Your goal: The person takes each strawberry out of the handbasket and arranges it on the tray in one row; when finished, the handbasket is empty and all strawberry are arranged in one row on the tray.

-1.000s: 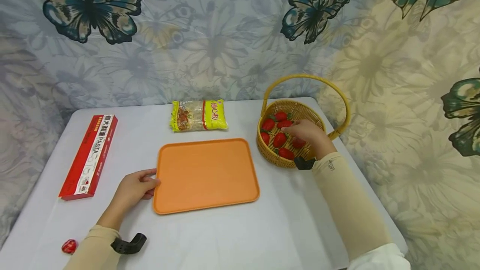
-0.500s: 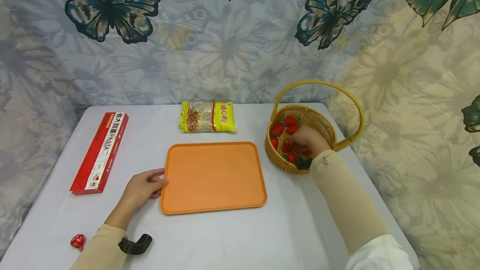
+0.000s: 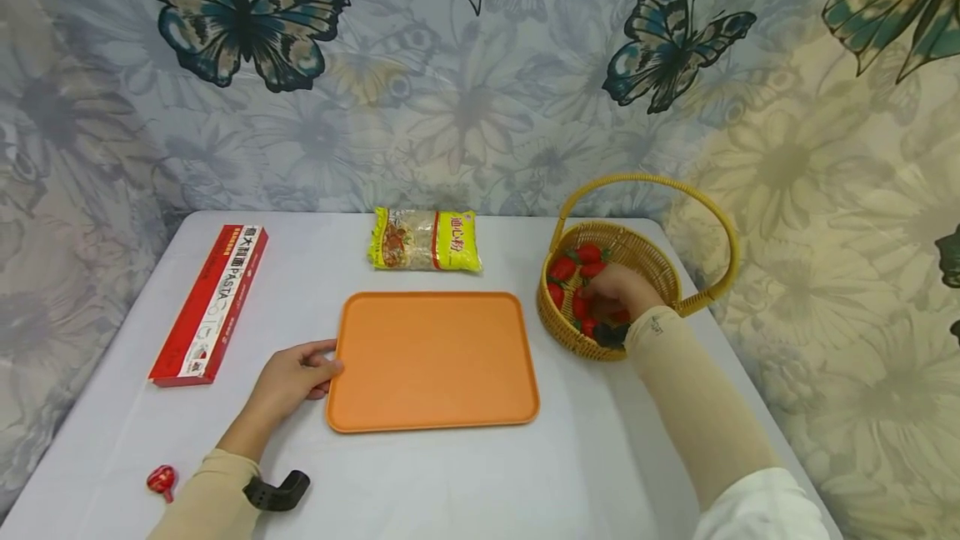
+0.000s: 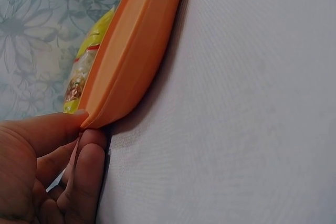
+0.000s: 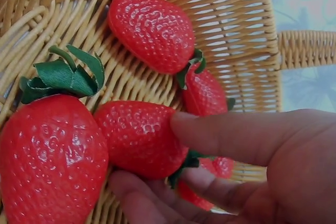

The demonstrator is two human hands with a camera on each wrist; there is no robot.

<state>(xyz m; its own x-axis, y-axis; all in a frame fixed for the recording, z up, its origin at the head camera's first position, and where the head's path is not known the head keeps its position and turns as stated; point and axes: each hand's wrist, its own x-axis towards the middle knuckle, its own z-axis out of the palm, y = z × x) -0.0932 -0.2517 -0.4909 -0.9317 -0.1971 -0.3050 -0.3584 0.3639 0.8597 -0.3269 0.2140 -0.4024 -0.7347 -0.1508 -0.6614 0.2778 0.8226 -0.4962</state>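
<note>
My left hand point(image 3: 288, 377) pinches the left rim of an orange tray point(image 3: 435, 361) that lies on the white table. In the left wrist view the thumb is on top of the tray's edge point(image 4: 139, 51) and the fingers are curled beneath. On the right, my right hand point(image 3: 628, 290) reaches down inside a yellow wicker basket point(image 3: 654, 255). The right wrist view shows it gripping a red strawberry point(image 5: 139, 137) with a green leaf cap, thumb on one side and fingers below. Around it lie several other strawberries, a large one point(image 5: 52, 161) closest to the camera.
A yellow bag of pasta point(image 3: 426, 240) lies behind the tray. At the left is a long red pasta box point(image 3: 213, 307). A red wrapped lollipop point(image 3: 161, 480) lies near my left forearm. The basket's tall handle point(image 3: 645, 178) arches above it.
My right hand has gone deeper into the basket and taken hold of a strawberry. My left hand stays at the tray's rim. The head view has shifted, so everything appears further right and slightly lower.
</note>
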